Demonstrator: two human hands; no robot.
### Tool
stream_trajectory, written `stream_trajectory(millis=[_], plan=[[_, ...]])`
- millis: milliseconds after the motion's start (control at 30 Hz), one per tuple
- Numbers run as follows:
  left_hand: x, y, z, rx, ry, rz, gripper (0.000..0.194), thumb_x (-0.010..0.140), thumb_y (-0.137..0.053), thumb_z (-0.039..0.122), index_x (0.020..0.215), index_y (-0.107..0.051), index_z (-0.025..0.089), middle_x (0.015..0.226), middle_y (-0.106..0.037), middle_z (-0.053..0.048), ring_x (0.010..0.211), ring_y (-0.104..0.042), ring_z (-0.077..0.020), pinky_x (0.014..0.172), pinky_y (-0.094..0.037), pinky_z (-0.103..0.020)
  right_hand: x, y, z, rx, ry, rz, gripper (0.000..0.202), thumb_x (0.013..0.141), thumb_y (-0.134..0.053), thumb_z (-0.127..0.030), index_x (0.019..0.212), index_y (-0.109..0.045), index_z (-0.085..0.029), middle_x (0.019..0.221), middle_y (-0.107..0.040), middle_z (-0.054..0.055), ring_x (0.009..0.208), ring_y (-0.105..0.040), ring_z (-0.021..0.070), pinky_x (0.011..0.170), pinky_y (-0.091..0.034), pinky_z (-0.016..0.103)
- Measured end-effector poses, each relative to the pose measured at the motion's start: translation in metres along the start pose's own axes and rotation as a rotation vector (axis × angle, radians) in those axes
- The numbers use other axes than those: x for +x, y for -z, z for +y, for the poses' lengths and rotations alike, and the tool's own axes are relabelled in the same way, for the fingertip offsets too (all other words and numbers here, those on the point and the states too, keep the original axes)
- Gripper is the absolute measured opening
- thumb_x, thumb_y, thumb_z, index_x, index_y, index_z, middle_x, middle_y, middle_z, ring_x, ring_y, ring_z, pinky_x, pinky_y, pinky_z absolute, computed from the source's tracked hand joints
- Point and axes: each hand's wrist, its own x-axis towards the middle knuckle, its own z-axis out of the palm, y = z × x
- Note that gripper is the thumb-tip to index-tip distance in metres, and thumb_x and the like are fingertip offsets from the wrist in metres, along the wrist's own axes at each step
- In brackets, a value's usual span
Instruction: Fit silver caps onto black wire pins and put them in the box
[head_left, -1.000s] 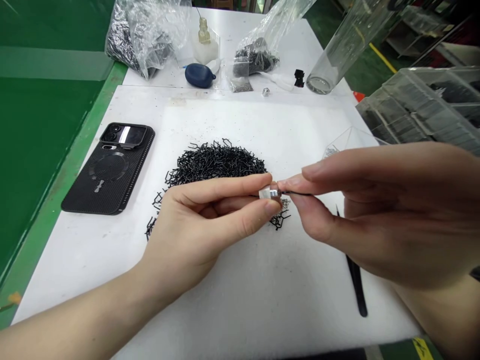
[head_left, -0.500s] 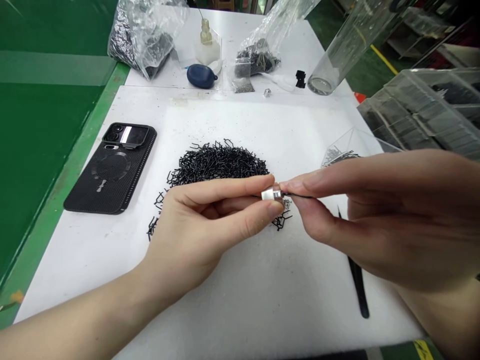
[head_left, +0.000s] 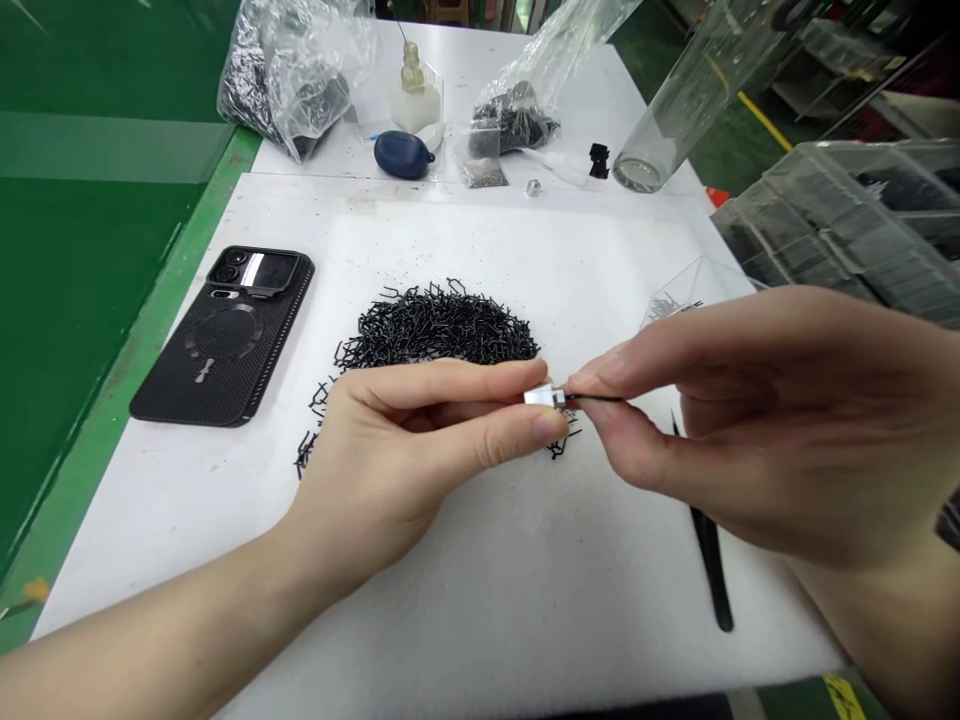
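Observation:
Between thumb and forefinger, my left hand (head_left: pixel 420 440) pinches a small silver metal fitting (head_left: pixel 541 397) with a narrower stepped end facing right. My right hand (head_left: pixel 735 400) is closed in a pinch on a thin black bent wire piece (head_left: pixel 596 398), whose left end meets the fitting. Whether the wire goes inside the fitting I cannot tell. Behind my left hand lies a pile of small black bent wire pieces (head_left: pixel 442 325), partly covered by the fingers. Black tweezers (head_left: pixel 712 570) lie on the table below my right hand, their upper part partly hidden.
A black phone (head_left: pixel 225 335) lies at the left of the white table (head_left: pixel 480 620). Along the back are plastic bags (head_left: pixel 289 90), a small bottle (head_left: pixel 412 85), a dark blue oval case (head_left: pixel 403 155) and a clear cylinder (head_left: pixel 652 165). Clear compartment boxes (head_left: pixel 847 220) stand at right.
The silver fitting has turned slightly in my left fingers. My right hand has shifted a little left, still pinching the black wire piece. The view has moved very slightly.

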Motion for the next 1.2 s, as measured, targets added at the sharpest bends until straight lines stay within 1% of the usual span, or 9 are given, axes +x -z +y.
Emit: stream_trajectory(millis=[100,267,400,567,667,833,967,1033,1200], plan=[[0.0,0.0,0.002,0.01,-0.026,-0.014,0.026,0.072,-0.117,0.04,0.09,-0.098,0.037,0.094,-0.094,0.003,0.093,-0.091,-0.0157,0.083,-0.072,-0.013,0.001,0.0,0.002,0.025,0.0,-0.024,0.019,0.092,-0.092,-0.016,0.097,-0.087,-0.034,0.097,-0.089,-0.006,0.071,-0.08,0.0167,0.073,-0.078,0.034],[0.001,0.001,0.003,-0.034,-0.035,-0.046,0.026,0.081,-0.109,0.014,0.091,-0.098,0.035,0.09,-0.093,0.005,0.086,-0.09,-0.011,0.081,-0.07,-0.009,0.007,0.0,0.008,0.116,0.082,-0.039,0.035,0.08,-0.088,-0.002,0.095,-0.085,-0.033,0.09,-0.088,-0.007,0.075,-0.084,0.0197,0.063,-0.075,0.035],[0.002,-0.001,0.003,-0.057,-0.019,-0.042,0.026,0.072,-0.117,0.026,0.087,-0.097,0.033,0.089,-0.093,0.002,0.082,-0.089,-0.013,0.081,-0.073,-0.012,0.003,0.0,0.007,0.097,0.069,-0.04,0.026,0.088,-0.091,-0.011,0.096,-0.086,-0.035,0.093,-0.088,-0.006,0.075,-0.085,0.0202,0.064,-0.075,0.037],[0.002,-0.002,0.003,-0.036,-0.032,-0.027,0.03,0.067,-0.12,0.031,0.087,-0.097,0.033,0.09,-0.093,0.001,0.079,-0.087,-0.0119,0.077,-0.072,-0.012,0.003,-0.006,0.001,0.076,0.019,-0.08,0.045,0.071,-0.112,-0.031,0.106,-0.087,-0.042,0.094,-0.088,-0.002,0.095,-0.09,0.0319,0.067,-0.079,0.045],[0.002,-0.003,0.003,-0.016,-0.051,-0.016,0.029,0.067,-0.119,0.038,0.086,-0.097,0.034,0.09,-0.093,-0.001,0.078,-0.087,-0.0133,0.077,-0.073,-0.015,0.01,-0.011,0.001,0.073,0.025,-0.086,0.048,0.07,-0.113,-0.034,0.109,-0.087,-0.042,0.096,-0.088,-0.002,0.1,-0.091,0.0332,0.069,-0.079,0.046],[0.002,-0.001,0.001,-0.016,-0.066,-0.008,0.031,0.066,-0.12,0.038,0.086,-0.097,0.033,0.092,-0.094,-0.001,0.08,-0.09,-0.0174,0.08,-0.077,-0.02,0.014,-0.009,0.009,0.077,0.043,-0.07,0.042,0.074,-0.107,-0.026,0.108,-0.088,-0.042,0.094,-0.088,-0.003,0.092,-0.09,0.0307,0.069,-0.079,0.045],[0.003,0.001,-0.001,-0.036,-0.038,-0.028,0.031,0.067,-0.12,0.036,0.088,-0.097,0.035,0.091,-0.093,0.001,0.081,-0.091,-0.0157,0.082,-0.075,-0.016,0.008,-0.003,0.013,0.127,0.102,-0.03,0.031,0.085,-0.093,-0.011,0.098,-0.087,-0.039,0.094,-0.088,-0.005,0.079,-0.085,0.0213,0.069,-0.076,0.039],[0.002,0.001,-0.001,-0.045,-0.044,-0.048,0.03,0.07,-0.119,0.034,0.09,-0.097,0.036,0.093,-0.094,0.002,0.083,-0.091,-0.0143,0.083,-0.074,-0.014,0.007,-0.001,0.015,0.139,0.112,-0.029,0.032,0.087,-0.089,-0.007,0.098,-0.087,-0.037,0.097,-0.089,-0.007,0.081,-0.085,0.0184,0.071,-0.075,0.036],[0.003,0.001,0.0,-0.029,-0.044,-0.048,0.031,0.069,-0.119,0.034,0.09,-0.097,0.035,0.087,-0.093,0.002,0.082,-0.091,-0.0165,0.084,-0.076,-0.021,0.01,-0.002,0.022,0.178,0.24,-0.053,0.04,0.083,-0.088,-0.001,0.104,-0.088,-0.035,0.098,-0.09,-0.006,0.079,-0.085,0.0182,0.066,-0.074,0.034]])
